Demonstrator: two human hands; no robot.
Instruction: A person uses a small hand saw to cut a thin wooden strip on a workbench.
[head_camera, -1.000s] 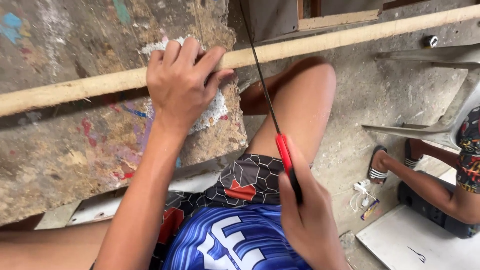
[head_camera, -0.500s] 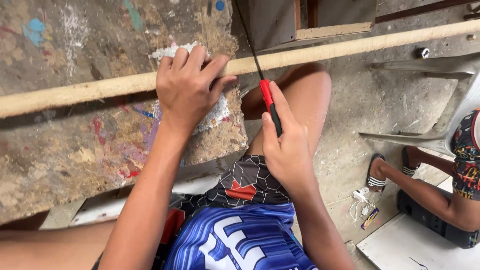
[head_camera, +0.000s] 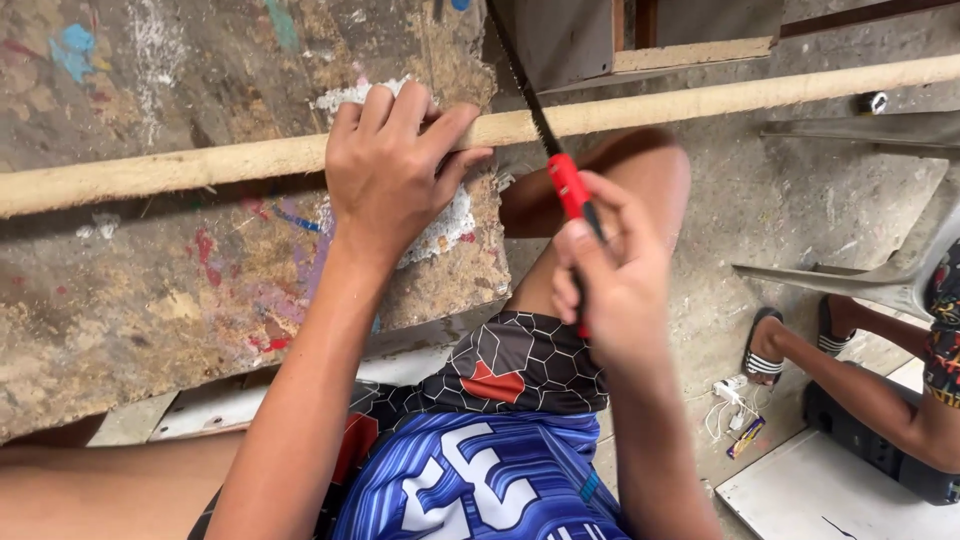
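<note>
Forward again goes the right hand, gripping the saw; left hand clamps the pole

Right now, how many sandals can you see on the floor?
2. One sandal is on the nearer foot of the person sitting at the right, on the concrete floor. The other sandal sits just right of it, partly hidden behind that leg. More could be out of view.

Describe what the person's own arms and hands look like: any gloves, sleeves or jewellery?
Both are bare. The left hand and right hand wear no gloves, and no rings, watch or bands show. No sleeves reach the forearms. Below them, the person wears a shiny blue jersey with white markings and dark shorts with a hexagon pattern and red patches.
</note>
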